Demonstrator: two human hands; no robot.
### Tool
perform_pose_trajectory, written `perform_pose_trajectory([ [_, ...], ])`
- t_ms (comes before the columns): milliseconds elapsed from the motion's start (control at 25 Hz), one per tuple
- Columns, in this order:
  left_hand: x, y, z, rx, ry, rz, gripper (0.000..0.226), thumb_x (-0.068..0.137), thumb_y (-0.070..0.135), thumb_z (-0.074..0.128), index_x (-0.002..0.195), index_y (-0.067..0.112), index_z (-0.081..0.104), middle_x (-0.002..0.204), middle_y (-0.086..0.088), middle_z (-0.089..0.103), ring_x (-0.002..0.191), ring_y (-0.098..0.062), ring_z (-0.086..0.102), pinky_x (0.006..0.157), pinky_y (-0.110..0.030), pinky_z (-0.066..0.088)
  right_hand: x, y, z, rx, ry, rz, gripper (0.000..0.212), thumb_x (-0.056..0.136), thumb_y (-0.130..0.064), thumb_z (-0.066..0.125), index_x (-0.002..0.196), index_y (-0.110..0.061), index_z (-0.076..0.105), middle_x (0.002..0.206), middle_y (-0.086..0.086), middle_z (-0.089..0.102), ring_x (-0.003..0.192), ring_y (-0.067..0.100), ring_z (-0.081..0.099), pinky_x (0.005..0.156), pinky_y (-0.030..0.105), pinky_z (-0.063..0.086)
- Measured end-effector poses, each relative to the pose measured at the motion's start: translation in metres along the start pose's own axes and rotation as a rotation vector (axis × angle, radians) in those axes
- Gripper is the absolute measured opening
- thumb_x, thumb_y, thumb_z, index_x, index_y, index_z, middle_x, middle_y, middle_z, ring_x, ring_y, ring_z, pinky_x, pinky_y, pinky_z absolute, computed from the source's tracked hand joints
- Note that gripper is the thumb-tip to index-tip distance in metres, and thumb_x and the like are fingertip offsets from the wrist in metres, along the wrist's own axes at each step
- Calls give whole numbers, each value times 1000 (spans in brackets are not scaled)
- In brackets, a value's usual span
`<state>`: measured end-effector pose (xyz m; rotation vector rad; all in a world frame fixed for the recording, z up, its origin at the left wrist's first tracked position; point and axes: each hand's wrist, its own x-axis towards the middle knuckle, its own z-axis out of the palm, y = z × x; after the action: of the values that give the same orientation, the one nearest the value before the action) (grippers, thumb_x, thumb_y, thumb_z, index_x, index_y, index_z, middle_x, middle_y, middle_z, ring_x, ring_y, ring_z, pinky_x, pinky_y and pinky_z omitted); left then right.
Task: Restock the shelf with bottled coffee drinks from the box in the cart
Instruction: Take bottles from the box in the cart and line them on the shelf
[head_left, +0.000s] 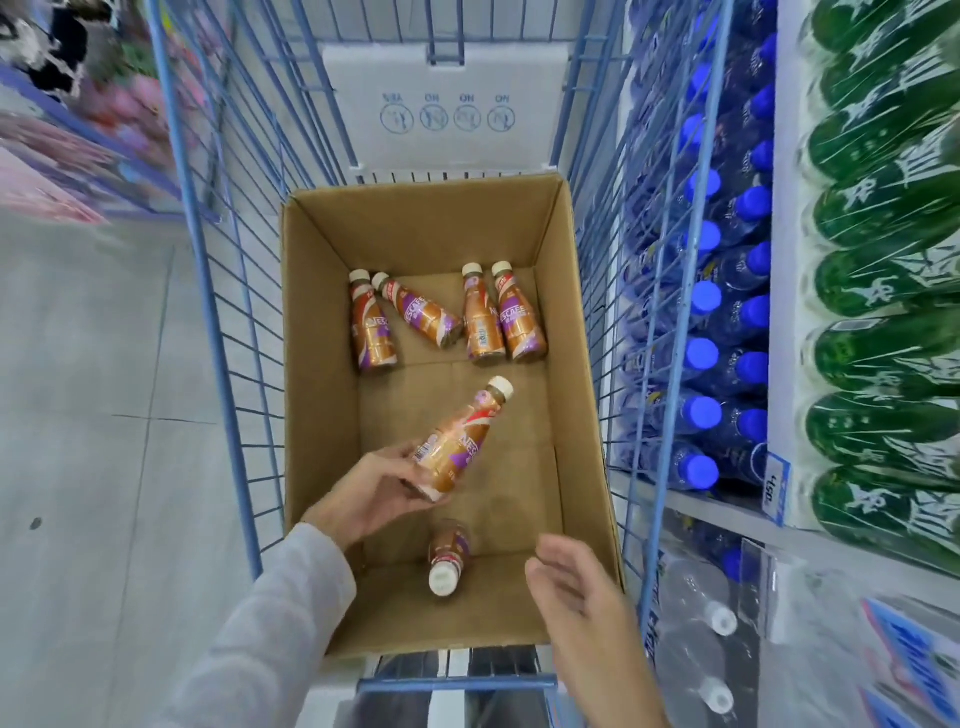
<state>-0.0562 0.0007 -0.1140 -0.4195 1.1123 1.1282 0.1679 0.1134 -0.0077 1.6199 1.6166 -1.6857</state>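
Observation:
An open cardboard box (322, 395) sits inside the blue wire cart (208, 291). My left hand (363, 493) is shut on a brown and purple coffee bottle (462, 441), held tilted above the box floor with its cream cap pointing up and right. My right hand (571, 587) hovers open and empty over the box's near right corner. One coffee bottle (448, 558) lies on the box floor near me, cap toward me. Several more coffee bottles (480, 325) lie at the far end of the box.
To the right of the cart stands a shelf with blue-capped water bottles (722, 312) and green bottles (883, 291). Clear white-capped bottles (701, 623) fill the lower shelf. A grey tiled floor (93, 415) runs along the left. A white panel (447, 104) closes the cart's far end.

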Motion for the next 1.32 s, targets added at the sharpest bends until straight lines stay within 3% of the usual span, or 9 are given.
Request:
perform_pose_trajectory([
  [120,-51,5,-1,71,-67,179,78,49,4,80,124,-2,59,108,-17,68,96,-28,68,86,-40,57,47,-4,5,-253,-58,-92,34,98,-29,61,130,-38,56,126,-19,60,115,2,58,96,37,56],
  [320,-105,5,-8,157,123,342,92,42,8,83,130,11,58,112,-20,69,99,-30,68,79,-36,58,138,11,38,-735,-452,-174,72,91,-1,56,149,-39,39,151,4,44,135,22,46,112,37,40],
  [480,-122,-4,-12,155,201,339,95,40,11,84,131,17,58,118,-18,68,109,-32,67,86,-40,58,166,32,82,-1003,-726,-295,75,93,-7,60,150,-49,34,163,0,28,147,28,29,121,45,27],
  [560,-123,-10,-14,141,230,314,95,41,11,85,131,20,57,117,-13,69,110,-30,68,89,-43,57,171,37,96,-1099,-785,-398,66,91,-14,66,145,-45,42,158,1,35,142,30,37,117,48,31],
  [720,-130,-11,-8,125,255,309,91,41,11,83,128,22,60,112,-9,71,110,-31,67,92,-49,54,158,26,89,-789,-749,-323,68,78,-8,79,136,-29,51,134,-2,56,122,20,52,108,38,39],
  [920,-159,14,22,100,181,365,93,41,8,82,130,17,58,113,-13,69,112,-37,63,98,-55,49,65,-48,39,-190,-520,-79,65,79,-25,81,136,-36,52,123,-14,66,115,7,60,107,34,40],
  [1040,-181,31,44,109,127,417,91,39,8,81,127,17,60,111,-11,69,113,-37,63,100,-57,47,3,-85,16,186,-442,-191,44,77,-23,80,119,-28,65,112,-6,73,107,13,66,99,34,46],
  [1160,-209,50,76,215,35,466,89,38,11,80,125,17,61,107,-10,69,111,-39,63,92,-49,50,-51,-104,0,562,-241,-292,30,60,-20,79,89,-24,75,90,2,74,87,18,68,87,36,50],
  [1320,-243,61,128,336,-140,521,83,39,9,76,121,22,65,105,-10,70,103,-34,65,87,-45,47,-120,-115,-33,904,-93,-407,54,48,-17,75,98,1,65,93,21,69,87,33,64,85,43,50],
])
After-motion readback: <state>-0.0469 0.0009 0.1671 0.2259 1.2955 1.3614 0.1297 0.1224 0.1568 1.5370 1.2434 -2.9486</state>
